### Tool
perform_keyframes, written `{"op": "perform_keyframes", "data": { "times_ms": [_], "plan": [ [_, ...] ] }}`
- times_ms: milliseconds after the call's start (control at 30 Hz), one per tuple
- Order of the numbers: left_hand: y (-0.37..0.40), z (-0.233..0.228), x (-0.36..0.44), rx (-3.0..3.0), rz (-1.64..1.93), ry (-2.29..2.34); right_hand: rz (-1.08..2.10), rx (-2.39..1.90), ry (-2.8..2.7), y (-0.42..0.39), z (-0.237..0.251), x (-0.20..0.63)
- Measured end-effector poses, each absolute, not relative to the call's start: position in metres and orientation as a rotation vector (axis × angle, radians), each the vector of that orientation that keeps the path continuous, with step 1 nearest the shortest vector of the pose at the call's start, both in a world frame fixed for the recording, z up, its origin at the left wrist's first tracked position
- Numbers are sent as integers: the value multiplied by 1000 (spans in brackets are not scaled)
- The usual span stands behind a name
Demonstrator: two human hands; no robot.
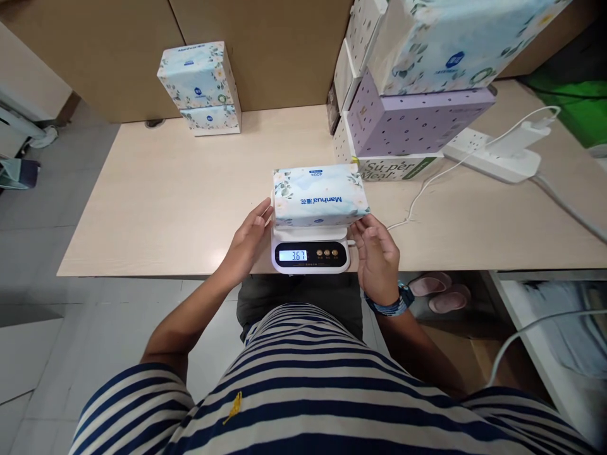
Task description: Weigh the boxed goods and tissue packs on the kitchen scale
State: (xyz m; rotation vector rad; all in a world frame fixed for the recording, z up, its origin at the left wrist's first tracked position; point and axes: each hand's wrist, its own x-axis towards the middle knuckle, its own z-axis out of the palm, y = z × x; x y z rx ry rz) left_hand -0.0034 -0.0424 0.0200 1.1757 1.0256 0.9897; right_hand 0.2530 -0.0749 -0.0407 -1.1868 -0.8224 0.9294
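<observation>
A pack of tissues [317, 194] in floral light-blue wrap lies on a white digital scale [311, 268] at the desk's front edge. The scale's lit display [293, 256] seems to read 3.67. My left hand [249, 237] is beside the pack's left end, fingers stretched toward it; whether they touch is hard to see. On the other side, my right hand [377, 256] has its fingertips by the pack's near right corner, with the fingers loosely extended and the palm turned inward. Neither hand is wrapped around the pack, which rests on the scale's plate.
Two more tissue packs [202, 85] are stacked at the back left. At the back right stand piled boxes, including a purple spotted box [417, 120], with a large tissue pack [455, 47] on top. A power strip [497, 158] and white cable [427, 180] lie on the right.
</observation>
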Motion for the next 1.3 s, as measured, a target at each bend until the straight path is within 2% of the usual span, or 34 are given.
{"op": "perform_keyframes", "data": {
  "times_ms": [700, 1033, 1167, 1300],
  "plan": [
    [-45, 25, 2, 1301, 1046, 1087, 943, -1161, -833, -76, -33, 251],
    [-42, 23, -4, 1270, 1122, 1204, 800, -1182, -929, -75, -23, 255],
    [-47, 16, 6, 1299, 1170, 1033, 749, -1211, -888, -73, -22, 242],
    [-69, 23, 13, 1625, 1097, 824, 883, -1125, -1009, -75, -2, 212]
  ]
}}
